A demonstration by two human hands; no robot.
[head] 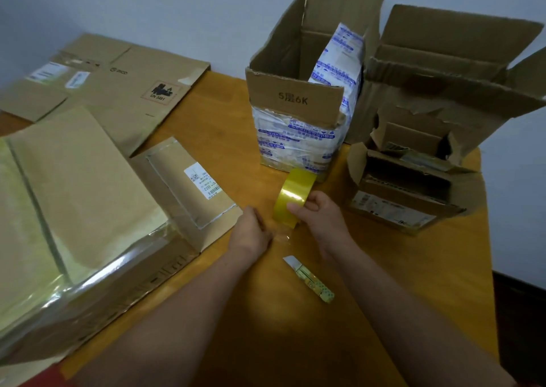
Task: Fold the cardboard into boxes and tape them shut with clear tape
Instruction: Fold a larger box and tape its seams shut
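Observation:
My right hand (pixel 319 215) grips a yellowish roll of clear tape (pixel 292 197) held upright above the wooden table (pixel 266 312). My left hand (pixel 251 230) pinches the free end of the tape (pixel 282 234), pulled a short way off the roll. A folded box (pixel 88 215) with shiny tape along its seams lies at the left, one flap with a white label (pixel 204 181) spread flat toward the hands. A flattened cardboard sheet (pixel 118 85) lies behind it.
A yellow-green utility knife (pixel 310 278) lies on the table just below the hands. Behind stand an open box marked 6K (pixel 295 103), a large torn open box (pixel 449 70) and a small torn box (pixel 407 191). The table's right edge runs near the small box.

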